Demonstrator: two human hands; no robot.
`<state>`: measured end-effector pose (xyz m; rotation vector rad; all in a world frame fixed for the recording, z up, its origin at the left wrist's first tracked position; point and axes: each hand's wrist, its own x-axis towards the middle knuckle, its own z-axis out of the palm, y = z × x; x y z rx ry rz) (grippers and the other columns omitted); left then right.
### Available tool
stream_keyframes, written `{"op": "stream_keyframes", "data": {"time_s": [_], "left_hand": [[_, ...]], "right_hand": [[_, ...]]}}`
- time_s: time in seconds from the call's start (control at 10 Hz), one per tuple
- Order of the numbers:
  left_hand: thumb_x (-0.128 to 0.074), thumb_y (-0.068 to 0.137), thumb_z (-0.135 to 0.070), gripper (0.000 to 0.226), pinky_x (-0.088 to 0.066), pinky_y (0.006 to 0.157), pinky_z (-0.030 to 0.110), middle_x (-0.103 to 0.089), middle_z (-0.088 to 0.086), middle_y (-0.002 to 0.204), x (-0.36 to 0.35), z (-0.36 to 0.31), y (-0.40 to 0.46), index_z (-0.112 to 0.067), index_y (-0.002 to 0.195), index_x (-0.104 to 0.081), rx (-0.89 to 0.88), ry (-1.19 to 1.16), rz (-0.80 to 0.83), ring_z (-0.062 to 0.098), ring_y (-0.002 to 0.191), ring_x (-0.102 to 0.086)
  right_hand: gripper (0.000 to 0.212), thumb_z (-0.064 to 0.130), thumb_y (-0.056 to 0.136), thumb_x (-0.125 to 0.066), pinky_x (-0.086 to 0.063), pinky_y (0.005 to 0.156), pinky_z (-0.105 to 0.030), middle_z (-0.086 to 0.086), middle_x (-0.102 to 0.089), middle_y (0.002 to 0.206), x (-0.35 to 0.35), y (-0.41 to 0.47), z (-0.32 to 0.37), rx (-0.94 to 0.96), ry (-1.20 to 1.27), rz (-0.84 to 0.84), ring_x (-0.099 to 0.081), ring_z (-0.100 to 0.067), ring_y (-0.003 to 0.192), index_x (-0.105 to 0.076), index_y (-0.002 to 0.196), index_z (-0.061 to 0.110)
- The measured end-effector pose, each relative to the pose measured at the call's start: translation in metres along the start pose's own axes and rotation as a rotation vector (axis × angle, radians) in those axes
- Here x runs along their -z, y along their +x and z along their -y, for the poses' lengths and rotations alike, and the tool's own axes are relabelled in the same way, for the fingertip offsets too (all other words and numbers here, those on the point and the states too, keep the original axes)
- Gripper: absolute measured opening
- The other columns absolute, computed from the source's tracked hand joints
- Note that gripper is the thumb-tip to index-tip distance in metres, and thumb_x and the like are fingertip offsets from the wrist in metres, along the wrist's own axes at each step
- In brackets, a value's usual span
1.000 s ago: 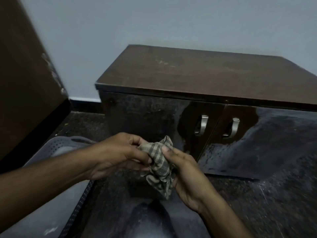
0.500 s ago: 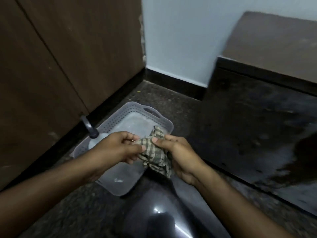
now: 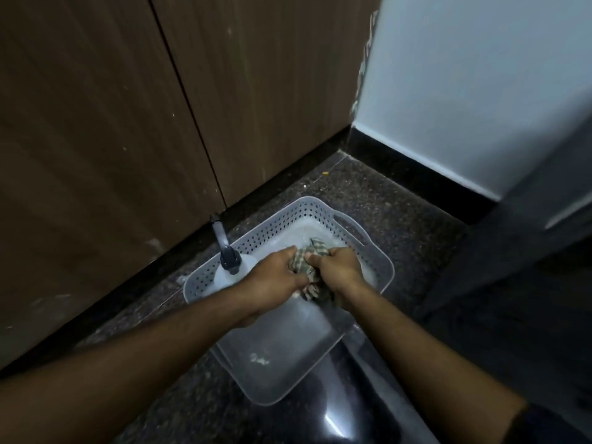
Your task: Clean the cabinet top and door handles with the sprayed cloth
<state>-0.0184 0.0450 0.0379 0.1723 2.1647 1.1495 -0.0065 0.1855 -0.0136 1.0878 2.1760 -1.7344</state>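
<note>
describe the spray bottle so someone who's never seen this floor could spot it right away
Start at the brown wooden panels on the left and drop to the perforated grey basket on the speckled floor. The spray bottle stands in the basket's left corner, beside the left hand: a pale translucent body with a dark nozzle head.

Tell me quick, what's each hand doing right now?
Left hand: closed grip on the checked cloth, above the basket.
Right hand: closed grip on the same cloth.
</note>
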Motion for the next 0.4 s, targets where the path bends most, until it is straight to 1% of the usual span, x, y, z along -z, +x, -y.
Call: {"op": "stream_keyframes", "data": {"time_s": [0.1, 0.2, 0.3, 0.4], "left_hand": [[-0.064, 0.093, -0.021, 0.075, -0.038, 0.110, 0.030, -0.032, 0.000, 0.161, 0.001, 0.009, 0.015, -0.016, 0.157, -0.026, 0.037, 0.024, -0.057, 0.020, 0.144, -0.037], [-0.059, 0.096, -0.024, 0.069, -0.037, 0.107, 0.028, -0.033, 0.001, 0.161, 0.001, 0.018, 0.027, -0.020, 0.157, -0.027, 0.061, 0.037, -0.094, 0.020, 0.144, -0.037], [-0.049, 0.101, -0.027, 0.057, -0.030, 0.117, 0.030, -0.033, 0.002, 0.161, -0.003, 0.017, 0.029, -0.019, 0.155, -0.032, -0.033, 0.115, -0.142, 0.019, 0.146, -0.033], [-0.032, 0.107, -0.035, 0.053, -0.015, 0.122, 0.027, -0.027, 0.005, 0.163, -0.007, 0.007, 0.024, -0.012, 0.155, -0.030, -0.132, 0.175, -0.217, 0.017, 0.151, -0.023]], "right_hand": [[0.026, 0.028, 0.084, -0.070, -0.056, 0.074, -0.029, -0.010, -0.075, 0.097, -0.005, 0.010, -0.007, 0.053, -0.296, -0.132, -0.071, -0.026, 0.088, -0.075, 0.100, 0.009], [0.024, 0.027, 0.084, -0.070, -0.057, 0.074, -0.029, -0.011, -0.076, 0.094, -0.007, 0.013, -0.015, 0.106, -0.385, -0.114, -0.071, -0.024, 0.084, -0.077, 0.099, 0.010], [0.033, 0.033, 0.088, -0.065, -0.056, 0.085, -0.036, -0.013, -0.065, 0.115, -0.011, 0.011, -0.023, 0.176, -0.576, -0.091, -0.065, -0.028, 0.101, -0.069, 0.115, 0.014], [0.051, 0.038, 0.098, -0.052, -0.043, 0.103, -0.043, -0.016, -0.036, 0.146, -0.007, -0.004, -0.014, 0.388, -0.886, -0.284, -0.039, -0.033, 0.131, -0.045, 0.140, 0.009]]}}
